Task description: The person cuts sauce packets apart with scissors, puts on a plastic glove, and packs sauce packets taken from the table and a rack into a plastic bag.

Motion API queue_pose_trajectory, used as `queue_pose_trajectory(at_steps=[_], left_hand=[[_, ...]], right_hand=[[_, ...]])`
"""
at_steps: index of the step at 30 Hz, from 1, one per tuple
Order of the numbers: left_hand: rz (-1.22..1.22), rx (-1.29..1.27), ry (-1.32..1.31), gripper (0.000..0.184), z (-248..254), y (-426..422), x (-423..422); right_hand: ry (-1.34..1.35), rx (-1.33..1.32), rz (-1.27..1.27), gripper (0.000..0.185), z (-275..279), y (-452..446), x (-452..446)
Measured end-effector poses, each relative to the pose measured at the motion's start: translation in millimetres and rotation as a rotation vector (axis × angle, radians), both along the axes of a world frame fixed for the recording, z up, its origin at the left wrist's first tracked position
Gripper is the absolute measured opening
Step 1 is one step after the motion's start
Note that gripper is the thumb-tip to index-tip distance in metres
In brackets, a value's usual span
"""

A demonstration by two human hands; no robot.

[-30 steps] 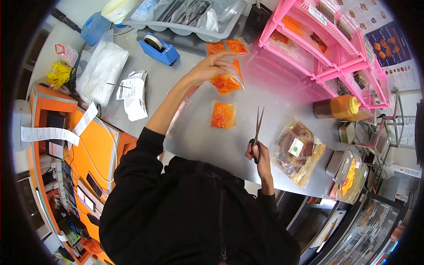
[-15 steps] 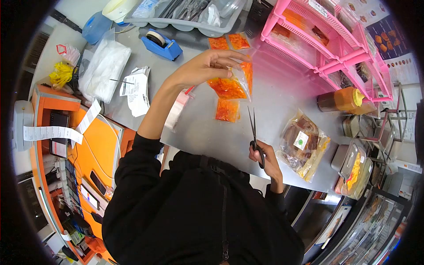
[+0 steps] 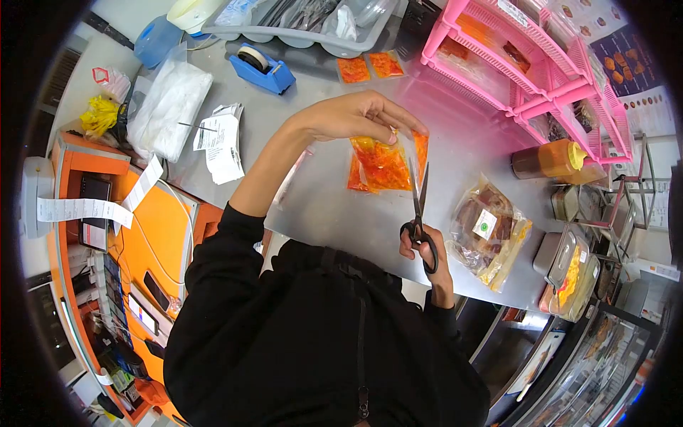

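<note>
My left hand (image 3: 364, 118) pinches the top of a clear sachet of orange-red sauce (image 3: 384, 166), which hangs over the steel counter. A second strip of orange sauce (image 3: 421, 148) shows at its right, also below my fingers. Behind the held sachet, another sauce sachet (image 3: 354, 179) is partly hidden. In my right hand (image 3: 435, 257) is a pair of black-handled scissors (image 3: 417, 206), fingers through the handles. The blades point away from me, parted, with their tips at the right-hand strip; whether they touch it I cannot tell.
Two more sachets (image 3: 370, 67) lie at the back near a blue tape dispenser (image 3: 263, 70) and a grey tray (image 3: 306, 32). A bagged brown food pack (image 3: 487, 235), a sauce bottle (image 3: 544, 161) and a pink rack (image 3: 512, 99) stand right. Receipts (image 3: 220, 146) lie left.
My left hand has come nearer to me and rightward with the sachet, now over the lower sachet. The scissors have moved up to the sachets, and their blades have spread wider.
</note>
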State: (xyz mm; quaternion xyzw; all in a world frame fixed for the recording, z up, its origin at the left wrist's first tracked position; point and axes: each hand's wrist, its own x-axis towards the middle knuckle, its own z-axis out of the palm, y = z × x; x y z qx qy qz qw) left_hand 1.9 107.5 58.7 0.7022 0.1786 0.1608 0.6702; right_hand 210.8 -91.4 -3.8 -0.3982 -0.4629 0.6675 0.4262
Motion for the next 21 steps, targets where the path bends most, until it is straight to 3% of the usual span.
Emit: queue_pose_trajectory(at_steps=[8,11,14,17,21], left_hand=[[0.151,-0.102,0.009,0.05,-18,1,5],[0.463,-0.158,-0.144,0.065,-57,-20,19],[0.378,-0.653,-0.279,0.081,-87,-58,33],[0.103,-0.928,-0.546,0.087,-97,-78,44],[0.157,-0.985,-0.578,0.078,-92,-80,49]], right_hand=[[0.045,-0.029,-0.101,0.052,3,-9,-11],[0.063,-0.032,-0.154,0.051,7,-10,-15],[0.093,-0.045,-0.183,0.052,13,-10,-20],[0.106,-0.064,-0.174,0.054,15,-11,-22],[0.094,-0.029,-0.129,0.056,20,-12,-22]])
